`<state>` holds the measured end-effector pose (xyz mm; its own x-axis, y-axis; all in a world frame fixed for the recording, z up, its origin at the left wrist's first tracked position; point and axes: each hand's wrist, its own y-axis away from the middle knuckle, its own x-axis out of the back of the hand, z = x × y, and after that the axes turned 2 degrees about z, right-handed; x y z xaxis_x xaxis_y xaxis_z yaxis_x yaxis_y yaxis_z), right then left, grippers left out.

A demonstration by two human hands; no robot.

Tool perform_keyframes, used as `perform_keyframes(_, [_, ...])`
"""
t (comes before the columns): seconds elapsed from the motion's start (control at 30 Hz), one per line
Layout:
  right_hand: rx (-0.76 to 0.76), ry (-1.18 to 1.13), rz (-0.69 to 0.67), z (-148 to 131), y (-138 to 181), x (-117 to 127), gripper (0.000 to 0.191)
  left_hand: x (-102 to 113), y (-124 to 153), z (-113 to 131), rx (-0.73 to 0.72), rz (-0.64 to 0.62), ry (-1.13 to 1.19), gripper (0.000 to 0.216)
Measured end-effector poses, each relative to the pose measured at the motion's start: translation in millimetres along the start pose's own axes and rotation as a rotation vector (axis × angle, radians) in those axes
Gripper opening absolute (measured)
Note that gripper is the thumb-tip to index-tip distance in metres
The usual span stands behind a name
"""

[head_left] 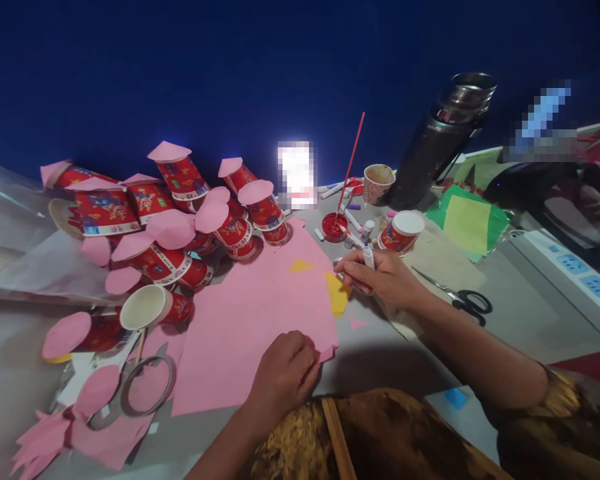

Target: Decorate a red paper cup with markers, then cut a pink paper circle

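Observation:
My right hand (377,277) is closed around a white marker (369,255), which points upward above the yellow paper piece (337,293). My left hand (287,363) lies with curled fingers at the lower right edge of a large pink paper sheet (250,320); whatever its fingers may hold is hidden. Just past my right hand stand a red paper cup (401,233) with its white base up and a small tub of red paint (335,228) with a thin red stick (351,163) in it.
Several red paper cups with pink paper discs (170,230) crowd the left side. A tape roll (147,385) lies near pink scraps. To the right are black-handled scissors (473,303), a power strip (570,273), a black thermos (440,143) and a green packet (470,223).

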<state>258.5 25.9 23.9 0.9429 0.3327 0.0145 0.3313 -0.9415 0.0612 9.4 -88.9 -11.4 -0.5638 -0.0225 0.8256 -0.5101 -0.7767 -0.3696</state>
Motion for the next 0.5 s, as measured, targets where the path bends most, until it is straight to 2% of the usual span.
perform_keyframes(0.13, [-0.071,-0.306,-0.023,16.3,-4.1,-3.9,0.042,-0.8,2.7,-4.4,-0.087,-0.16,0.117,0.019])
perform_keyframes(0.23, [-0.127,-0.483,0.012,23.3,-7.1,-0.4,0.038,-3.8,4.4,-3.9,-0.052,-0.277,0.12,0.016])
perform_keyframes(0.37, [-0.133,-0.568,0.058,31.8,-14.1,8.0,0.036,-15.5,7.3,0.7,0.075,-0.247,0.082,0.016])
perform_keyframes(0.5, [-0.139,-0.617,0.055,40.2,-18.3,10.2,0.032,-26.3,9.3,3.5,0.134,-0.265,0.039,0.014])
